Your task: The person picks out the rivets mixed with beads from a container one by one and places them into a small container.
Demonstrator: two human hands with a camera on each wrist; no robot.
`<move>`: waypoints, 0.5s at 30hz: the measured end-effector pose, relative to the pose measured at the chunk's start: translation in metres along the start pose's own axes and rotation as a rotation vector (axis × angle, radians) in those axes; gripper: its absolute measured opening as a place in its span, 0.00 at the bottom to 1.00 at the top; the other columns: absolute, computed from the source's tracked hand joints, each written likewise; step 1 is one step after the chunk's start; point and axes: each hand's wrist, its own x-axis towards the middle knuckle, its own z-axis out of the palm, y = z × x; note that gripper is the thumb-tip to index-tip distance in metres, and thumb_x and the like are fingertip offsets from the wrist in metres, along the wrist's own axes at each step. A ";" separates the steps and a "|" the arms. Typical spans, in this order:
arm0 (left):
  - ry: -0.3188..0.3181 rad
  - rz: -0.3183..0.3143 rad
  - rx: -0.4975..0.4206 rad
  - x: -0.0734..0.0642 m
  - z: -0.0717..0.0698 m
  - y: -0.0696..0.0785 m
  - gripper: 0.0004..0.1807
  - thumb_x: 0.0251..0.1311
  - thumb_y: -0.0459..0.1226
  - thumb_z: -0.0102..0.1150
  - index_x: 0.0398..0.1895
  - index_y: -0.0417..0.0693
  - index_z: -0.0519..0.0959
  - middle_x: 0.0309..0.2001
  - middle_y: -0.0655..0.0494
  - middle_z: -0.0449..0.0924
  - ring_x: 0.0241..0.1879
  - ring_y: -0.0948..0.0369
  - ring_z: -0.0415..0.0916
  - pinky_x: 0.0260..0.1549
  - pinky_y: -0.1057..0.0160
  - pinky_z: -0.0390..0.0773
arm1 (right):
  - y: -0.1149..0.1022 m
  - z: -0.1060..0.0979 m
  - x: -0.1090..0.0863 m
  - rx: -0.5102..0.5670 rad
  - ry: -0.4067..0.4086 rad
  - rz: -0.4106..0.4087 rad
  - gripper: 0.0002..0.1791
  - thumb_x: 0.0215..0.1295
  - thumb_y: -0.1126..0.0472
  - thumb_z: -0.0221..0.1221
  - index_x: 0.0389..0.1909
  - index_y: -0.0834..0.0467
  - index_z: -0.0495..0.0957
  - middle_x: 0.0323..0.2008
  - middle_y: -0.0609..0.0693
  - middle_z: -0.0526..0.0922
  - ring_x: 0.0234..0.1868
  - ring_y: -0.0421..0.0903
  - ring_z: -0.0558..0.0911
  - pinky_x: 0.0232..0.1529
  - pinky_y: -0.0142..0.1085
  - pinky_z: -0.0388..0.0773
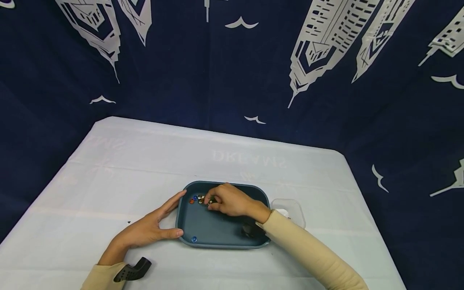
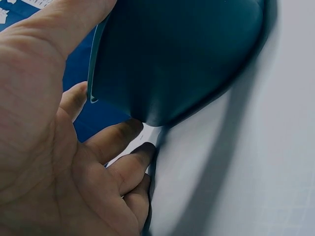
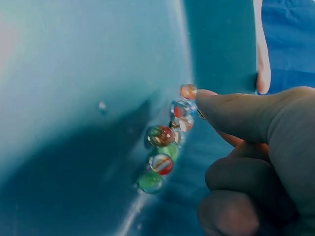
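Observation:
A dark blue-green tray point(image 1: 221, 237) with a raised rim lies on the white cloth. Several glass marbles point(image 3: 161, 136), clear with red, orange, green and blue swirls, sit in a row along its far side. One blue marble point(image 1: 194, 239) is apart in the near left corner. My left hand point(image 1: 150, 229) rests against the tray's left end, thumb and fingers spread and fairly straight. Inside the tray, my right hand point(image 1: 231, 201) is at the row of marbles, fingers curled. Its thumb and index finger pinch a marble, mostly hidden behind the thumb in the right wrist view.
A clear plastic box point(image 1: 298, 211) with something white in it stands right of the tray, partly behind the right forearm. A dark object point(image 1: 248, 230) shows in the tray beneath the right wrist. A tiny dark speck point(image 1: 129, 222) lies on the white cloth point(image 1: 163, 161).

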 end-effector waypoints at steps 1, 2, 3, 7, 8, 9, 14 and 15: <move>0.000 0.004 0.000 0.000 0.000 0.000 0.53 0.63 0.41 0.68 0.81 0.73 0.42 0.81 0.46 0.40 0.79 0.40 0.41 0.66 0.24 0.44 | 0.000 -0.001 -0.001 0.007 0.004 0.000 0.09 0.68 0.60 0.64 0.46 0.57 0.86 0.08 0.38 0.65 0.10 0.33 0.63 0.45 0.37 0.79; 0.001 0.008 0.002 0.000 0.000 0.000 0.53 0.63 0.40 0.68 0.81 0.72 0.42 0.81 0.46 0.39 0.79 0.40 0.41 0.66 0.24 0.44 | 0.001 -0.003 -0.003 0.010 0.010 -0.001 0.09 0.68 0.60 0.64 0.46 0.57 0.85 0.08 0.38 0.65 0.10 0.33 0.63 0.52 0.40 0.78; 0.002 0.011 0.002 0.000 0.000 -0.001 0.53 0.63 0.40 0.68 0.81 0.72 0.42 0.81 0.46 0.39 0.78 0.40 0.41 0.66 0.23 0.44 | 0.001 -0.004 -0.004 0.013 0.017 -0.003 0.09 0.68 0.60 0.64 0.46 0.58 0.85 0.08 0.38 0.64 0.10 0.33 0.63 0.57 0.43 0.76; 0.006 0.023 0.003 0.001 -0.001 -0.001 0.53 0.63 0.41 0.68 0.81 0.71 0.42 0.81 0.46 0.39 0.78 0.39 0.41 0.65 0.23 0.44 | 0.001 -0.010 -0.011 0.007 0.039 -0.005 0.09 0.67 0.60 0.65 0.45 0.57 0.86 0.08 0.37 0.63 0.11 0.33 0.64 0.66 0.50 0.68; 0.007 0.025 0.005 0.001 -0.001 -0.001 0.53 0.63 0.41 0.68 0.81 0.71 0.42 0.81 0.47 0.39 0.78 0.39 0.41 0.65 0.23 0.44 | 0.001 -0.011 -0.012 0.000 0.044 -0.007 0.09 0.68 0.60 0.65 0.45 0.57 0.86 0.08 0.36 0.63 0.11 0.33 0.64 0.65 0.49 0.69; 0.007 0.026 0.005 0.001 0.000 -0.002 0.53 0.63 0.42 0.68 0.81 0.72 0.42 0.81 0.47 0.39 0.78 0.39 0.41 0.65 0.23 0.44 | 0.001 -0.012 -0.014 -0.002 0.048 -0.008 0.08 0.67 0.60 0.65 0.45 0.57 0.86 0.08 0.36 0.63 0.11 0.33 0.64 0.64 0.49 0.69; 0.010 0.024 0.015 0.000 0.000 -0.001 0.53 0.63 0.42 0.68 0.81 0.72 0.42 0.81 0.47 0.39 0.78 0.39 0.42 0.65 0.23 0.45 | 0.003 -0.017 -0.023 0.007 0.069 -0.024 0.08 0.67 0.60 0.65 0.45 0.57 0.85 0.08 0.36 0.60 0.11 0.32 0.61 0.59 0.46 0.74; 0.011 0.024 0.016 0.000 0.001 -0.001 0.53 0.62 0.42 0.69 0.81 0.72 0.42 0.81 0.47 0.39 0.78 0.39 0.42 0.65 0.23 0.45 | 0.003 -0.018 -0.024 0.014 0.071 -0.024 0.08 0.67 0.61 0.65 0.45 0.58 0.85 0.08 0.36 0.60 0.11 0.32 0.61 0.57 0.45 0.76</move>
